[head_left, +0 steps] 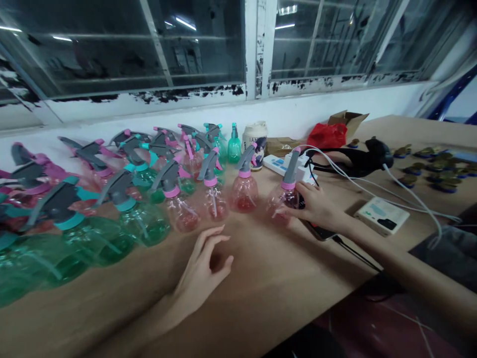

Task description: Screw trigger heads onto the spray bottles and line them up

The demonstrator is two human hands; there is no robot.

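My right hand [313, 206] is wrapped around the body of a clear pink spray bottle [278, 199] with a grey trigger head and pink collar, standing upright on the table [257, 278]. My left hand [204, 261] hovers over the tabletop with fingers curved and apart, holding nothing. Just left of the held bottle is another pink spray bottle [245, 193], and beside that a narrower-looking pink one [215, 199]. Green spray bottles [143, 223] and more pink ones crowd the left side in rows.
Behind the held bottle lie a white power strip [274, 163] with plugs and cables, and a printed cup [255, 141]. A phone [318, 231] and a white box [383, 215] lie to the right. Further back are a red bag [328, 135] and several brass-coloured parts [443, 169].
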